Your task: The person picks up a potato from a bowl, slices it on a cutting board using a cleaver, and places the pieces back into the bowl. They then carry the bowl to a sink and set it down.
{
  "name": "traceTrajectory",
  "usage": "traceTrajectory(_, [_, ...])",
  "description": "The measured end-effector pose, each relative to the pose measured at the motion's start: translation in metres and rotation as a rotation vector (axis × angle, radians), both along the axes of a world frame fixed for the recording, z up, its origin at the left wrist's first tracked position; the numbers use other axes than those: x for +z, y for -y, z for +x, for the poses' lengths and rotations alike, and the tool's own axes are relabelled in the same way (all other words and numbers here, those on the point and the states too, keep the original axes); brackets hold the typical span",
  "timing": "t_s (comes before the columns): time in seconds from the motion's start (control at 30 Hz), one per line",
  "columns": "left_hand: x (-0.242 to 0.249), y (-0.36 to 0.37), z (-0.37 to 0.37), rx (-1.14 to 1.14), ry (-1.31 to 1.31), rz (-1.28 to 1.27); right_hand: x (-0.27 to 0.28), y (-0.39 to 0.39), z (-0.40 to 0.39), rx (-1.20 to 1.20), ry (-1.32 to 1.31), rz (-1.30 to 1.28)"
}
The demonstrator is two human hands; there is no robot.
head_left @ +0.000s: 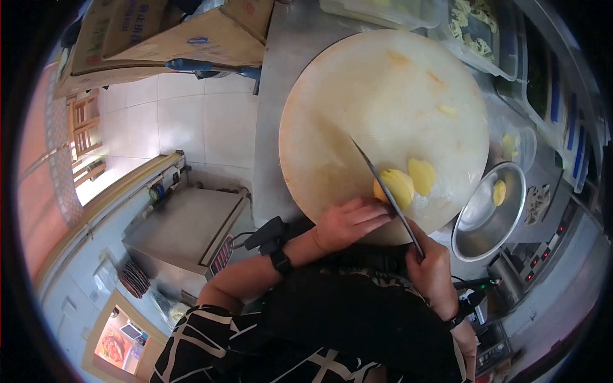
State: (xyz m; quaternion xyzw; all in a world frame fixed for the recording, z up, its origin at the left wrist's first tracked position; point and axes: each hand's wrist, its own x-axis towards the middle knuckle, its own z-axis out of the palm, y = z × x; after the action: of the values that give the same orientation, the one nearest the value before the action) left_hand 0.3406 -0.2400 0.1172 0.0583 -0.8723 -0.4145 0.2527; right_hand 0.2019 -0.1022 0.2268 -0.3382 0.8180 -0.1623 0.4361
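A large round cutting board (357, 83) lies on the metal counter in front of me. On its near part sits a peeled, pale yellow potato (400, 189), partly sliced, with thin potato slices (421, 176) just to its right. My left hand (350, 223) presses bent fingers against the potato's near side; the fingertips are partly hidden by the blade. Closed round the handle of a kitchen knife (372, 167) is my right hand (431, 267). The blade runs across the potato, its tip pointing away and to the left.
Right of the board stands a metal bowl (469, 246) with a yellow piece (499, 193) inside. Clear plastic tubs (507, 64) of cut food line the back right. A cardboard box (191, 45) and a blue-handled tool (204, 66) are at upper left.
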Motion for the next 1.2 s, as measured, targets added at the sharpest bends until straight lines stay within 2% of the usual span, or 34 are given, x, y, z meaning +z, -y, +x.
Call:
traceTrajectory(0.27, [0.005, 0.004, -0.002, 0.002, -0.064, 0.028, 0.045, -0.009, -0.004, 0.018, 0.087, 0.124])
traceTrajectory(0.5, [0.004, 0.001, -0.001, 0.011, -0.02, 0.028, 0.001, -0.001, 0.003, 0.028, 0.004, 0.07])
traceTrajectory(0.57, [0.004, 0.003, -0.001, 0.004, -0.014, 0.011, -0.007, -0.006, 0.003, 0.033, -0.049, -0.097])
traceTrajectory(0.67, [0.005, 0.005, -0.003, 0.001, -0.031, 0.019, 0.016, -0.012, 0.001, -0.039, 0.049, 0.0])
traceTrajectory(0.77, [0.005, 0.004, 0.0, 0.004, -0.058, 0.048, 0.045, -0.009, -0.002, 0.01, 0.085, 0.143])
traceTrajectory(0.9, [0.006, 0.004, -0.003, 0.015, -0.063, 0.034, 0.041, -0.007, 0.001, 0.044, 0.043, 0.146])
traceTrajectory(1.07, [0.003, 0.003, -0.001, 0.005, -0.025, 0.019, -0.002, -0.006, 0.006, -0.01, -0.011, -0.007])
traceTrajectory(1.2, [0.002, 0.002, 0.001, 0.015, -0.035, -0.007, 0.012, -0.011, 0.002, -0.042, 0.029, 0.027])
